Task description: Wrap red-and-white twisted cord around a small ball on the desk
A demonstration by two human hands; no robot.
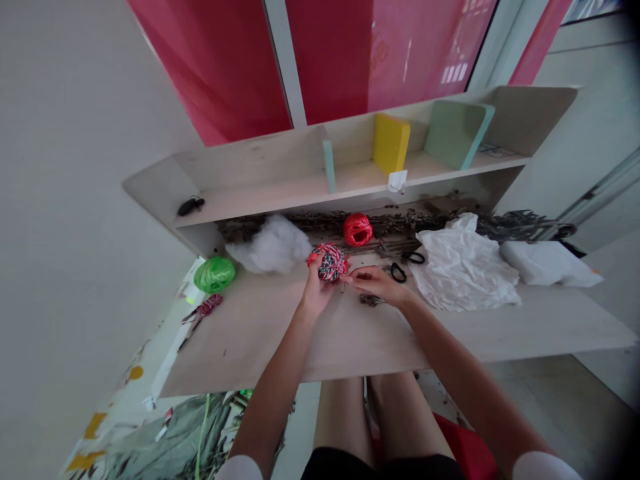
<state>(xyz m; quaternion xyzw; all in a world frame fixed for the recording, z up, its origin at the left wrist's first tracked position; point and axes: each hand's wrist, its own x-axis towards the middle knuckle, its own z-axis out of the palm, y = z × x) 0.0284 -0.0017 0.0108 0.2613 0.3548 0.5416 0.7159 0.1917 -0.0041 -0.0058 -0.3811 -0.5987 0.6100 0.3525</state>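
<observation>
My left hand (316,293) grips a ball of red, white and dark twine (329,262) from below. My right hand (375,283) comes in from the right, its fingertips pinched against the underside of the ball. Black-handled scissors (400,263) lie just beyond my right hand on the pale wooden table (350,340). Behind the twine ball sits a red raffia ball (357,230), and further left are white fibre stuffing (270,245) and a green raffia ball (215,275). A crumpled white plastic bag (463,265) lies to the right.
Dried twigs (400,223) run along the table's back. A low white shelf (250,193) above holds a yellow block (391,143), a mint-green board (455,133) and a black object (191,205). A white packet (545,263) lies far right; a small twine bundle (203,307) lies left.
</observation>
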